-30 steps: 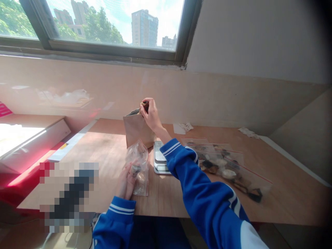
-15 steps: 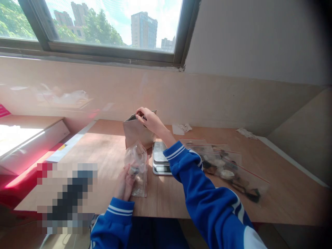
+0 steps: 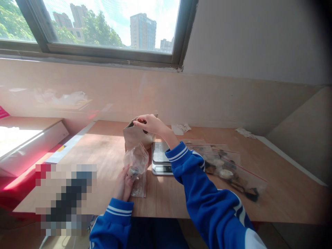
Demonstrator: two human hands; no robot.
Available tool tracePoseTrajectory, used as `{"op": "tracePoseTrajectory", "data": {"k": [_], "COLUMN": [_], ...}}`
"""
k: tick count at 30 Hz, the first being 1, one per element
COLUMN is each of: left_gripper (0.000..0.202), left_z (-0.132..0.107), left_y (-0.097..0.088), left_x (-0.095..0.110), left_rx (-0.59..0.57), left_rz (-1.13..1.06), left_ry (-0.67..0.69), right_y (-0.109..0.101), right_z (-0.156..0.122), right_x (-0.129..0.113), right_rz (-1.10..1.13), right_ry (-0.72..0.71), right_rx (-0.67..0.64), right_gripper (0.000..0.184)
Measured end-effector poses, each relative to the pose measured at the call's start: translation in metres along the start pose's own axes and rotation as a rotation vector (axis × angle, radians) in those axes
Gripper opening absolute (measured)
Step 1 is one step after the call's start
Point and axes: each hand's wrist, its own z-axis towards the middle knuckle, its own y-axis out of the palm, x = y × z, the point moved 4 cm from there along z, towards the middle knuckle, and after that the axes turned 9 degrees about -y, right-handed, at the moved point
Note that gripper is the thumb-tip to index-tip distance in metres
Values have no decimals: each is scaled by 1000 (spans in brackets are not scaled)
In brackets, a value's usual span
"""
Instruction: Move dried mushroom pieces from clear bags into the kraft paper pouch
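My left hand (image 3: pixel 125 180) is closed around a clear zip-lock bag (image 3: pixel 138 159) with a small shiny object in its lower part; the bag's upper part puffs open. At the mouth of an upright beige bag (image 3: pixel 135 138), my right hand (image 3: pixel 149 123) has its fingers curled over the opening. Its fingertips are partly hidden, and I cannot make out what they hold. A digital kitchen scale (image 3: pixel 160 154) with a metal top lies just right of the zip-lock bag, partly covered by my right sleeve.
Several flat zip-lock bags with dark and pale items (image 3: pixel 228 173) overlap on the right of the wooden table (image 3: pixel 85 145). Crumpled white paper (image 3: pixel 183 128) lies near the wall, another piece (image 3: pixel 246 132) farther right. A blurred-out patch (image 3: pixel 68 197) covers the left front.
My right hand has dropped slightly at the beige bag's mouth, and the bag's top has sagged. The clear bag stays in my left hand, its upper part slightly shifted.
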Motion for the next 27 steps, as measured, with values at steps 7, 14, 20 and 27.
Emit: {"op": "tracePoseTrajectory", "data": {"k": [7,14,20,27], "left_gripper": [23,20,20,19], "left_z": [-7,-4,-4,-5], "left_y": [9,4,5,8], "left_x": [4,2,1,3], "left_rx": [28,48,37,48], "left_rz": [0,5,28,21], "left_ry": [-26,-41,-56,-65], "right_y": [2,0,-2,2], "right_z": [4,11,18,33], "right_x": [4,7,5,4], "right_rz": [58,46,-24,-87], "right_ry": [132,161,236,315], "right_rx": [-172,-258,-362,-377], "right_gripper": [31,23,15,9]}}
